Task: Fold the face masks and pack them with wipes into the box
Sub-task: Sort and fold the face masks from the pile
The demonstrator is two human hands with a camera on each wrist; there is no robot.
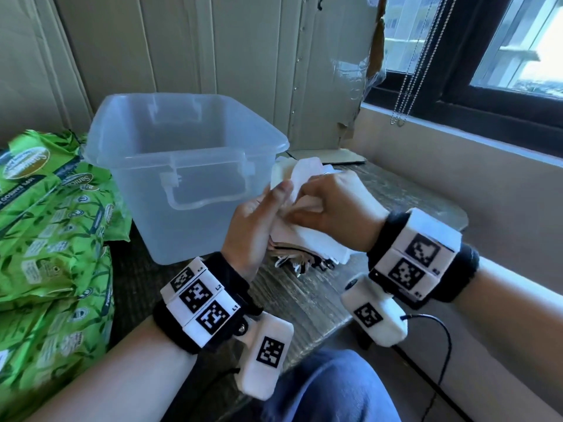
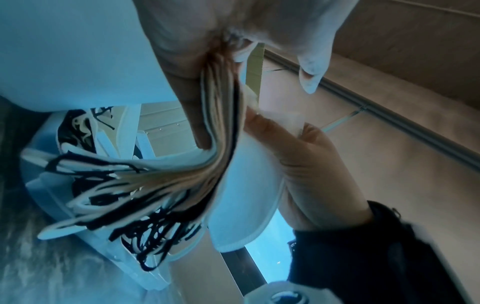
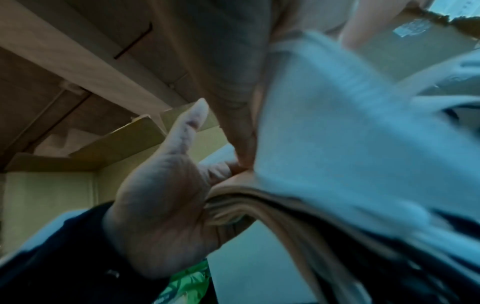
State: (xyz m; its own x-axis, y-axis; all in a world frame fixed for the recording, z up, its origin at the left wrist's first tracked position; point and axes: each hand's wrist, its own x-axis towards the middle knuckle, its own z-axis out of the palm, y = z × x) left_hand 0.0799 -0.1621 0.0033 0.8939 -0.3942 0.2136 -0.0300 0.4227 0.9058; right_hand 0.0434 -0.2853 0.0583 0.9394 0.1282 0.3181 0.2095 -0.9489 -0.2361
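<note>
Head view, left hand [image 1: 259,220] grip clasping face masks [image 1: 307,239], right hand [image 1: 335,205] seemingly pinching top mask

Soft, matt white cloth is showing on the face masks [image 1: 307,236] gripped between the left hand [image 1: 259,220] and right hand [image 1: 332,205], with thin black and white elastic loops [image 2: 135,207] dangling below. Just left of the hands, the box [image 1: 185,153] is looking translucent, smooth, slightly frosted plastic. Farther left, the wipes packs [image 1: 51,226] are gleaming in glossy, crinkled green film. Beneath the hands, the table [image 1: 307,300] is showing rough-grained, matt wood.
</note>
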